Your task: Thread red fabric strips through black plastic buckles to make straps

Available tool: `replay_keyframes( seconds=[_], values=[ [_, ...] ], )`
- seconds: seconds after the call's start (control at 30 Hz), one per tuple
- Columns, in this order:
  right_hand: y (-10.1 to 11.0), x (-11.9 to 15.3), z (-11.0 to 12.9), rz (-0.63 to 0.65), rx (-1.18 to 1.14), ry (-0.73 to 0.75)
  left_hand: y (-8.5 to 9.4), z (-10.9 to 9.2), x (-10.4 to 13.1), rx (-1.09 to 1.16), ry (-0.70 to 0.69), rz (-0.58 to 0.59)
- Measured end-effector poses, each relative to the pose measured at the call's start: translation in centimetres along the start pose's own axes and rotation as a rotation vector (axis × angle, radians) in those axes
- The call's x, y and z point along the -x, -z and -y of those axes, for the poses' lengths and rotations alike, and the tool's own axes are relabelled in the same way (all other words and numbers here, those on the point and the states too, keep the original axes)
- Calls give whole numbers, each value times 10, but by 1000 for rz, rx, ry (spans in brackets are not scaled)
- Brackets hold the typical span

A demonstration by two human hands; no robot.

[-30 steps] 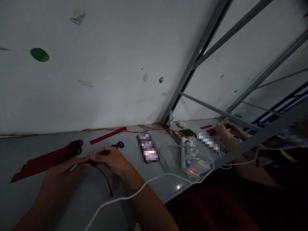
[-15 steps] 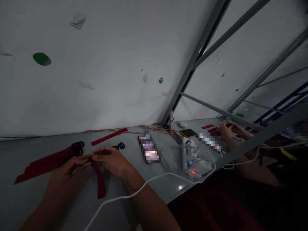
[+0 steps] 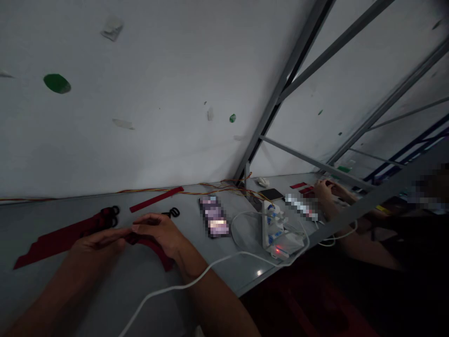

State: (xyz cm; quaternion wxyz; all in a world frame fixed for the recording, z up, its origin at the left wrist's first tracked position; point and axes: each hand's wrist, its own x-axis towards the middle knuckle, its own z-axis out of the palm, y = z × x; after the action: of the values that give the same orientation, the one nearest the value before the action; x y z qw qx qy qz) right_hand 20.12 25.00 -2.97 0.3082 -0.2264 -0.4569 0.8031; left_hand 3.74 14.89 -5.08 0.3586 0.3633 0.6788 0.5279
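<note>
My left hand (image 3: 100, 245) and my right hand (image 3: 157, 231) meet over the table, fingers pinched together on a dark red strap (image 3: 154, 248). Its free end curves down to the right, beneath my right palm. Fingers hide the part that is gripped. Left of my hands lies a stack of red straps (image 3: 52, 243) with black clips (image 3: 111, 215) at its right end. Behind my right hand rests a single flat red strap (image 3: 156, 199), and a black clip (image 3: 174, 212) lies close to that hand's knuckles.
A phone (image 3: 213, 216) with a lit screen lies right of my hands. Beyond it stands a white power strip (image 3: 273, 229) with plugs. A white cable (image 3: 185, 285) crosses over my right forearm. Metal frame bars (image 3: 273, 107) slant up. Another person's hands (image 3: 324, 189) work at far right.
The strap's hanging end has swung to the right, from pointing down to lying under my right hand. Both hands stay close together. The view has shifted slightly.
</note>
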Motion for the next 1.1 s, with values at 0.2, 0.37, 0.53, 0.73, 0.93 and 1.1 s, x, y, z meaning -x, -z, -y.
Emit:
replay_keyframes(
  seconds=[0.2, 0.37, 0.53, 0.73, 0.93, 1.1],
  values=[
    [7, 3, 2, 127, 101, -26, -9, 4, 4, 157, 16, 11],
    [7, 1, -3, 113, 55, 31, -16, -1, 5, 215, -29, 21],
    [5, -2, -8, 79, 89, 61, -12, -7, 5, 37, -90, 14],
    [11, -10, -17, 0, 127, 73, -8, -8, 2, -258, -286, 55],
    [11, -10, -15, 26, 85, 59, -7, -8, 2, -346, -395, -26],
    [14, -12, -13, 31, 257, 163, -4, -12, 4, -369, -404, -57]
  ],
)
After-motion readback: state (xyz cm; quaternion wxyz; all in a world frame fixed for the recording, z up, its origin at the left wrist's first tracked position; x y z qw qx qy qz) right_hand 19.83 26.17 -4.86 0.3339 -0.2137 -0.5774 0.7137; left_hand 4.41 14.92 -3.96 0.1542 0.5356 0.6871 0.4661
